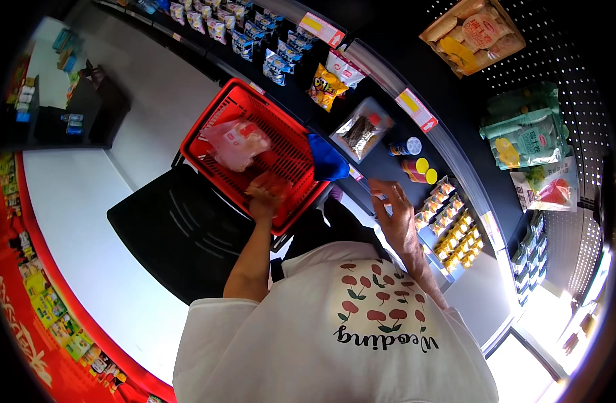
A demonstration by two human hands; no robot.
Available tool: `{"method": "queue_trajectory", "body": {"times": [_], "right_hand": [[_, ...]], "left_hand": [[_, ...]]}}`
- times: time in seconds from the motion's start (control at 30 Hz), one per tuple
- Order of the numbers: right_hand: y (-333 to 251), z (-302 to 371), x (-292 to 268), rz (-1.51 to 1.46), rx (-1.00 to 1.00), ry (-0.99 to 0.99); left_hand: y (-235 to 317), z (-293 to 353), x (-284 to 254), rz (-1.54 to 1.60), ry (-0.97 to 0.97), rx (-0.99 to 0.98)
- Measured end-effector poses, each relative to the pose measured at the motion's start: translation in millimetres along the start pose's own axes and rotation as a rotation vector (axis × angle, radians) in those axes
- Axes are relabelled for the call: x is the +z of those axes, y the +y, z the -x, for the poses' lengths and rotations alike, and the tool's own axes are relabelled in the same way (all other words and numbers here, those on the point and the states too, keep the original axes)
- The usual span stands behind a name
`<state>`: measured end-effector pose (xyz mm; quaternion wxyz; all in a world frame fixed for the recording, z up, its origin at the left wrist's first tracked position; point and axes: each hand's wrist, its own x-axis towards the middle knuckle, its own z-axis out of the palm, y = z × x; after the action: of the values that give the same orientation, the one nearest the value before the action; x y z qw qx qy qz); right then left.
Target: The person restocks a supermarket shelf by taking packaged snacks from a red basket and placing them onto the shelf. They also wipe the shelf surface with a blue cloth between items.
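A red plastic shopping basket [210, 113] stands in front of me, beside the shelf. Over its near side reaches my left hand [265, 196], its fingers closed on a reddish see-through package [276, 183] partly hidden by the hand. A pink-and-white bag [235, 142] lies in the far part of the basket. Something blue [327, 159], perhaps a bag or cloth, covers the basket's right end. My right hand [394, 207] is raised to the right of the basket, fingers bent and apart from the thumb, with nothing visible in it.
On the black shelf are a yellow snack bag [326, 87], a clear-windowed pack [363, 131], small canisters [415, 146] and several rows of small packets [457, 238]. Larger bags [531, 144] hang or stand higher right. A black chair-like seat [177, 232] adjoins the basket.
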<state>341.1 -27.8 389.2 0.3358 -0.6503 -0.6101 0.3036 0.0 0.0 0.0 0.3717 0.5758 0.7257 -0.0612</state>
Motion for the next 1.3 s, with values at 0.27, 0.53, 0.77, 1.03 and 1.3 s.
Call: {"method": "queue_trajectory", "body": {"times": [0.27, 0.53, 0.77, 1.03, 1.3], "right_hand": [[2, 12, 5, -0.024, 0.046, -0.038], [13, 13, 11, 0.034, -0.032, -0.098], [15, 4, 17, 0.000, -0.105, -0.106], [-5, -38, 17, -0.037, -0.161, -0.179], [-46, -92, -16, -0.294, -0.079, -0.374]], "left_hand": [[-12, -9, 19, -0.020, 0.169, 0.001], [-4, -21, -2, 0.005, 0.115, 0.474], [64, 47, -168, -0.033, 0.378, 0.754], [164, 147, -358, 0.251, 0.082, 0.685], [239, 196, -434, 0.441, -0.120, 0.750]]}}
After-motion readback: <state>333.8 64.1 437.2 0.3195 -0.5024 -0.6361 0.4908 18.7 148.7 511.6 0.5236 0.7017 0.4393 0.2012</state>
